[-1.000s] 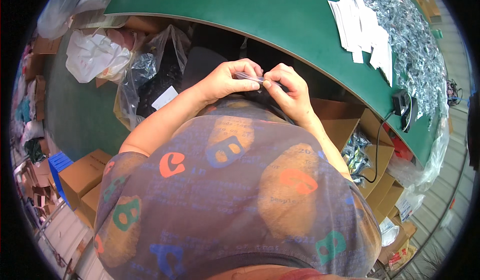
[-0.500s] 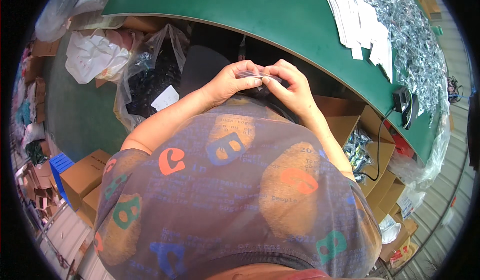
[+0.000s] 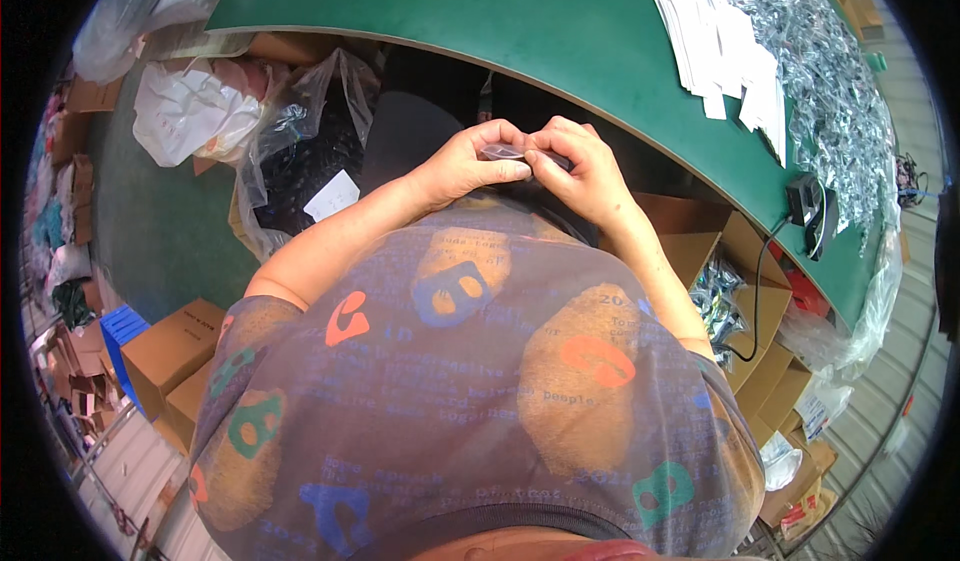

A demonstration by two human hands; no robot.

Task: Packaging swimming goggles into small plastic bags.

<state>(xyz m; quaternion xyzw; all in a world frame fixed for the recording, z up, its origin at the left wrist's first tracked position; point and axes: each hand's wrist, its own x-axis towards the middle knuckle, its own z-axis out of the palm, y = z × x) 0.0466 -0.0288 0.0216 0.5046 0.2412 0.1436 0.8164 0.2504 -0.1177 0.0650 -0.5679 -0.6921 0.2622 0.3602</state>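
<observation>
Both hands meet in front of the torso, just short of the near edge of the green table [image 3: 480,16], not over its top. Left hand [image 3: 455,169]: thumb and fingers pinch a small clear plastic piece [image 3: 503,151] from its left side. Right hand [image 3: 585,173]: thumb and index pinch the same piece at its right end, other fingers curled in. Hands just about touching. Piece looks like a little bag or sleeve, but fingers cover most of it, so can't confirm type or contents.

Table, right side: fanned stack of white paper slips [image 3: 708,51], next to a big heap of small clear packets [image 3: 825,91]. Black device [image 3: 802,199] near the table's right edge, black cable [image 3: 757,301] hanging off it.

Below right: open cardboard box [image 3: 765,326] with shiny packets [image 3: 718,301] inside. Left of the left forearm: large clear bag [image 3: 350,81] holding dark items [image 3: 305,169], white card [image 3: 332,197] on them. White plastic bag [image 3: 185,111] beside it, further left.
</observation>
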